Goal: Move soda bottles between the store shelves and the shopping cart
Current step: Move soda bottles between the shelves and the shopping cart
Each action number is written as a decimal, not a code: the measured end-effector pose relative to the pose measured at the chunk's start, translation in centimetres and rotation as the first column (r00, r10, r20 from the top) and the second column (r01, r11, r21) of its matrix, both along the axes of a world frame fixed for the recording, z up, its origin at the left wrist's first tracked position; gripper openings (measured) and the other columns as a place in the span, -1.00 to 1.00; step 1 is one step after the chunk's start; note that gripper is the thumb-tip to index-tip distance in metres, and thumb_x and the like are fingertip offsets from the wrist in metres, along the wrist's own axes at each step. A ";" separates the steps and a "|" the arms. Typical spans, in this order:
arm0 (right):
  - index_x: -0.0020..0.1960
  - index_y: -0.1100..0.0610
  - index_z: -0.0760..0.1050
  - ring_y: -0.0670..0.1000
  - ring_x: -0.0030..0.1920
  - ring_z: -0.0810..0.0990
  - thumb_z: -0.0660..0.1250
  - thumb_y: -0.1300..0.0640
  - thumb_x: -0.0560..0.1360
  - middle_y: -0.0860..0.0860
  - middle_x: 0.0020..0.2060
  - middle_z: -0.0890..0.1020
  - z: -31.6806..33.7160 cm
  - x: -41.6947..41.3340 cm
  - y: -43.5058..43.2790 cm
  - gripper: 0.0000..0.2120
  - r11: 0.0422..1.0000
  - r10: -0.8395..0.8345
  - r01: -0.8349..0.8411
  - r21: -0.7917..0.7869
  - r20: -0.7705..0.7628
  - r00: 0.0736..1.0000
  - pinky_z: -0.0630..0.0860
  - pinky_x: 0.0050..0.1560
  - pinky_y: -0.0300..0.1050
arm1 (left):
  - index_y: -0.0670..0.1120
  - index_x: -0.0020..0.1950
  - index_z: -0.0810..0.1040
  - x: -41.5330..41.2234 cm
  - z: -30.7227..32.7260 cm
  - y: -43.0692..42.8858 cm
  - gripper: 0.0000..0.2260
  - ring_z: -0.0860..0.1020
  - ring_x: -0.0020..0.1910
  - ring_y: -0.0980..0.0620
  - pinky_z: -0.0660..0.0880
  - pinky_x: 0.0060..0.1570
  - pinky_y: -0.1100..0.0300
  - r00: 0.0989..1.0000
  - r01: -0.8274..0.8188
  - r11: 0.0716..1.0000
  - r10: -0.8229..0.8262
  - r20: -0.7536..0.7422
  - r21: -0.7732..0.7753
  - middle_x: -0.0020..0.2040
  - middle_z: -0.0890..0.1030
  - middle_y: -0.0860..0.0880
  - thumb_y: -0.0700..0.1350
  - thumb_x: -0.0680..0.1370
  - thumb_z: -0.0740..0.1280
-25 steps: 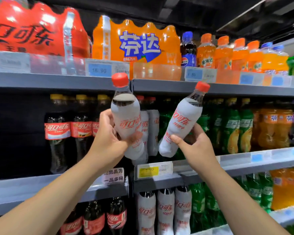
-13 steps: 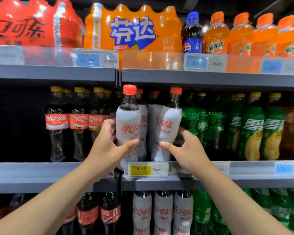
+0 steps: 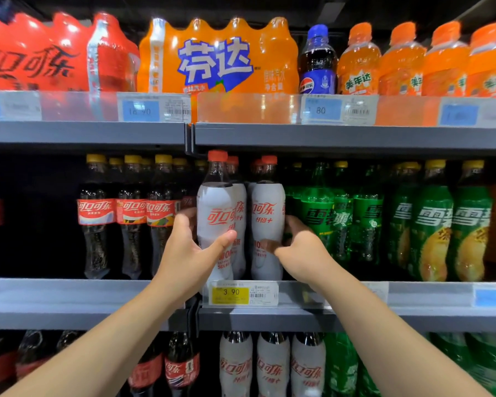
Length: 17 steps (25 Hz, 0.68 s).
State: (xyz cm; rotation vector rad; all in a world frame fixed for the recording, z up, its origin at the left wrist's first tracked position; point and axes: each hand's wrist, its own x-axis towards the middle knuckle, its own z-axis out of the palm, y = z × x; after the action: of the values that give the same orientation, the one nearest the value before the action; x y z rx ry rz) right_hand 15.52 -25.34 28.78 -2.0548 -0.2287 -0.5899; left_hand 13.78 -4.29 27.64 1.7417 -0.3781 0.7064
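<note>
Fingers: those of the left hand point(image 3: 188, 253) curl round the left white bottle point(image 3: 215, 207), thumb across its front label; those of the right hand point(image 3: 301, 247) wrap the right white bottle point(image 3: 268, 196) from its right side, thumb low on the front.
Bottles: both upright, side by side at the front of the middle shelf point(image 3: 69, 296), above the yellow price tag point(image 3: 242, 293), between the dark cola bottles point(image 3: 129, 216) and the green bottles point(image 3: 315, 219).
Bases: at the shelf lip; the left one is hidden by the hand, so I cannot tell if they bear weight.
Step, as judged: seating both bottles in the white row.
Doing it well: lower straight until each base sits flat, then slide back against the white bottles just behind; keep the red caps clear of the upper shelf point(image 3: 327, 137); keep right knuckles off the green bottles; loosen one grip at a time, labels facing out.
Shopping cart: not in view.
</note>
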 end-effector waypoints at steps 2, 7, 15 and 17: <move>0.41 0.02 0.43 0.05 0.13 0.64 0.51 0.08 0.51 -0.01 0.19 0.66 -0.2 0.0 -0.1 -0.48 1.000 0.001 -0.001 0.007 -0.002 1.000 0.56 0.14 -0.08 | -0.01 0.11 0.42 0.3 -0.1 -0.2 -0.56 0.61 -0.09 0.32 0.55 -0.14 0.25 0.999 -0.038 0.999 0.038 -0.015 0.004 0.00 0.64 0.12 0.15 0.42 0.54; 0.43 0.00 0.41 0.04 0.16 0.63 0.48 0.10 0.53 -0.01 0.22 0.65 -0.6 0.0 0.0 -0.49 1.000 0.000 0.001 -0.024 0.036 0.999 0.56 0.19 -0.03 | 0.01 -0.02 0.37 0.9 0.2 -0.4 -0.54 0.59 -0.11 0.08 0.55 -0.23 0.13 0.989 -0.123 0.992 0.123 -0.083 0.005 -0.04 0.58 0.00 0.18 0.38 0.56; 0.40 0.04 0.43 0.07 0.12 0.64 0.46 0.12 0.53 0.01 0.13 0.67 -0.8 0.1 0.5 -0.53 0.995 -0.067 0.071 -0.068 0.063 0.996 0.48 0.03 -0.15 | -0.08 0.05 0.41 1.2 1.3 0.1 -0.55 0.60 -0.06 0.08 0.53 -0.21 0.24 0.986 -0.086 0.994 0.094 -0.140 0.062 -0.01 0.60 -0.02 0.08 0.40 0.58; 0.40 0.05 0.43 0.06 0.08 0.64 0.45 0.13 0.54 0.01 0.11 0.68 -0.9 0.1 0.5 -0.53 0.991 -0.091 0.098 -0.094 0.069 0.993 0.46 -0.02 -0.17 | -0.10 0.05 0.42 1.3 1.3 0.3 -0.56 0.59 -0.06 0.12 0.50 -0.24 0.29 0.987 -0.075 0.993 0.087 -0.138 0.090 -0.01 0.60 0.00 0.08 0.41 0.57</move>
State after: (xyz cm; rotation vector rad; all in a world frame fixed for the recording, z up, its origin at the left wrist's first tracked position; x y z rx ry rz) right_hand 15.59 -24.80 27.84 -2.1518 -0.2023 -0.7171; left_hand 15.05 -4.00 28.94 1.8839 -0.2433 0.6281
